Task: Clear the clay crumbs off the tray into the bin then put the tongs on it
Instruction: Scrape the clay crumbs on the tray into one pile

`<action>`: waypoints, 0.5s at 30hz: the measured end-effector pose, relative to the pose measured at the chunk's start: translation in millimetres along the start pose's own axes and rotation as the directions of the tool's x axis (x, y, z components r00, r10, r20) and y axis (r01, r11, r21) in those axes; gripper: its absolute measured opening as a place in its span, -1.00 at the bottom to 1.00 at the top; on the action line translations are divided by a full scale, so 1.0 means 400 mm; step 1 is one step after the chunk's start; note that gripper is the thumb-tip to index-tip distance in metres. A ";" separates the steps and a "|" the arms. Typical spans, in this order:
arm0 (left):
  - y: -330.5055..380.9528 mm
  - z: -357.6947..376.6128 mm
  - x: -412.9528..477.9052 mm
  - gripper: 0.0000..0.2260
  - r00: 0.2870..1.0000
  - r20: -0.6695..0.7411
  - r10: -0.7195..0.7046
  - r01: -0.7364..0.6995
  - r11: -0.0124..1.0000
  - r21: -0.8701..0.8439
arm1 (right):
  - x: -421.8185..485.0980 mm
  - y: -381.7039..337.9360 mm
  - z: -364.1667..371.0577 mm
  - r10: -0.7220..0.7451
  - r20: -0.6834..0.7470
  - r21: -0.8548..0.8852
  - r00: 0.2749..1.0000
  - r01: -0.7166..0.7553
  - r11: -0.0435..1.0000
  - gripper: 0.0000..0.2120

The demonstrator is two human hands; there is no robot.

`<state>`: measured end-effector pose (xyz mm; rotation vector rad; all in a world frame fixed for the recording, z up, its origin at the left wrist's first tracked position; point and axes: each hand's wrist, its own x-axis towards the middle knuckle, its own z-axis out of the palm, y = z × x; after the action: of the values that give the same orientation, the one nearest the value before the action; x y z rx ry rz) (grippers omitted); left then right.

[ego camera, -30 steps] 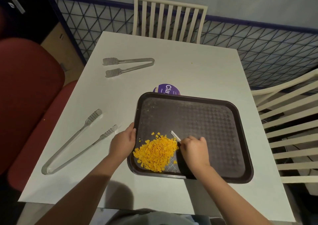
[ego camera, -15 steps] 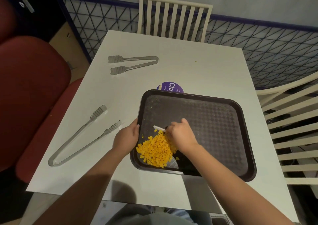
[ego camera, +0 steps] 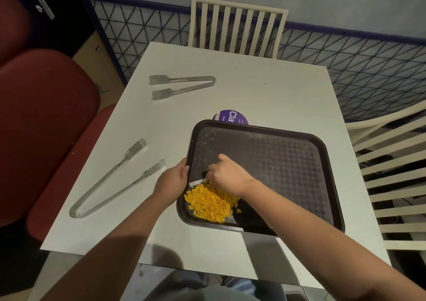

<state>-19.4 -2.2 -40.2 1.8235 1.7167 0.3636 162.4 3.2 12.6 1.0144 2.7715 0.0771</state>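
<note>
Right hand (ego camera: pixel 227 176) pinched on a thin white scraper (ego camera: pixel 197 182), now swung from the heap's right side to its far edge, blade pointing left. Left hand (ego camera: pixel 171 183) curled over tray (ego camera: pixel 288 162) rim. Orange crumbs (ego camera: pixel 209 202) packed tighter into near-left corner; tipping out likely next. Both tongs (ego camera: pixel 115 181) untouched on surface (ego camera: pixel 265 93). Bin not in view; purple lid (ego camera: pixel 230 117) half hidden behind tray.

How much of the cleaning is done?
Done: the clay crumbs sit heaped in one corner of the tray. In hand: the right hand scrapes with a white tool while the left hand grips the rim. Left: binning them and moving both tongs, which lie on the table.
</note>
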 end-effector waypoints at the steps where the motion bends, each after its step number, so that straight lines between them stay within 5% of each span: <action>1: 0.000 0.000 0.000 -0.70 1.000 -0.002 -0.002 0.002 1.000 0.003 | -0.005 0.000 -0.004 -0.037 -0.006 -0.011 0.999 0.037 0.999 -0.86; 10: 0.002 0.001 -0.002 -0.70 1.000 -0.016 0.008 -0.008 1.000 0.015 | -0.016 -0.025 -0.017 -0.047 -0.034 -0.072 0.998 0.044 0.996 -0.88; 15: 0.006 0.003 -0.002 -0.70 1.000 -0.012 -0.018 0.019 1.000 0.014 | 0.011 -0.031 -0.005 -0.228 0.011 -0.192 0.974 0.226 0.955 -0.91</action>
<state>-16.9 -3.5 -39.6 1.8176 1.7473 0.3569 150.8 -3.4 12.5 0.6461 2.8020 0.3117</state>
